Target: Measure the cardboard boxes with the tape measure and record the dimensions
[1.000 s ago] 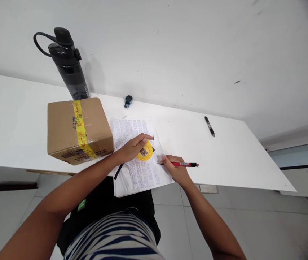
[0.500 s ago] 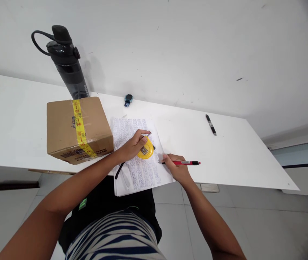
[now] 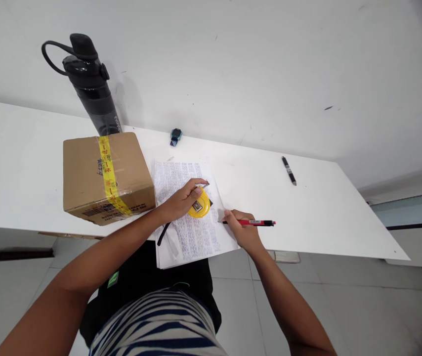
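Note:
My left hand (image 3: 184, 199) is closed round a yellow tape measure (image 3: 203, 206), its thumb on top and its index finger stretched toward the far side. A black wrist strap (image 3: 163, 234) hangs from near that hand onto the paper. Beneath lies a stack of paper sheets (image 3: 196, 242) covered in dense rows of writing. My right hand (image 3: 245, 230) grips a red and black pen (image 3: 259, 223), which lies nearly level, its tip pointing left at the paper's right edge. Whether the tip touches the sheet I cannot tell.
A taped cardboard box (image 3: 85, 173) stands left of the paper, with a dark water bottle (image 3: 92, 94) behind it. Near the wall lies a small blue and black watch (image 3: 176, 136). A black pen (image 3: 289, 171) rests on the white table (image 3: 325, 212) to the right.
Almost nothing differs. The view has shifted very slightly, and both hands keep their grips in nearly the same places.

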